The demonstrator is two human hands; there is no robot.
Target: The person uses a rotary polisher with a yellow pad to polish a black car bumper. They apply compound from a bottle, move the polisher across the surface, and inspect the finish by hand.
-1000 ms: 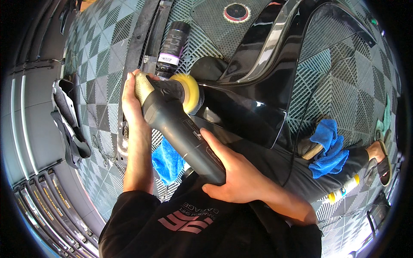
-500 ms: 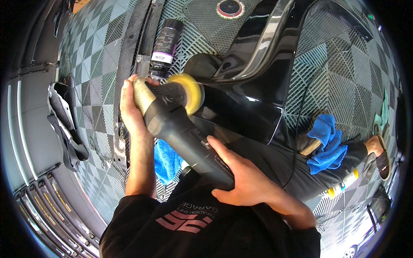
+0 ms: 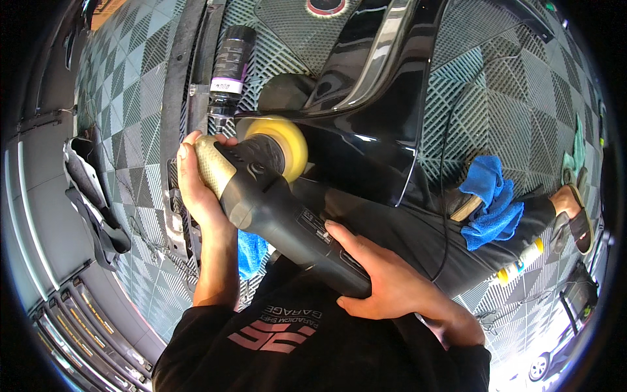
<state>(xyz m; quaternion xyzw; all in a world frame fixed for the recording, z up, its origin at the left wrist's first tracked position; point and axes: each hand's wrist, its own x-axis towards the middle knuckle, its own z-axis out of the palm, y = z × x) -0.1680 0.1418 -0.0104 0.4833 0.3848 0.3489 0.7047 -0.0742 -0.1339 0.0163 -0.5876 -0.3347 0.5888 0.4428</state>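
Both hands hold a black polisher (image 3: 281, 212) across my body. My left hand (image 3: 196, 176) is wrapped round its tan-patterned head. My right hand (image 3: 385, 271) grips the rear of the body, thumb and fingers on either side. The round yellow foam pad (image 3: 287, 147) faces away from me, up against the near left edge of a glossy black car body panel (image 3: 372, 147); whether it touches is hard to tell. A black cord (image 3: 446, 170) runs from near my right forearm up past the panel's right side.
A dark bottle (image 3: 230, 68) lies left of the panel, along a long black strip (image 3: 171, 111). Blue cloths (image 3: 490, 209) rest by my leg, over a shoe; another blue cloth (image 3: 251, 253) is under the polisher. A yellow-capped bottle (image 3: 520, 260) lies right. A round pad (image 3: 326, 6) sits at the top.
The view has shifted, moving the panel and bottle up and left in the picture. The polisher's pad, earlier blurred, now looks sharper and more squarely turned toward the panel. Both hands keep their grip.
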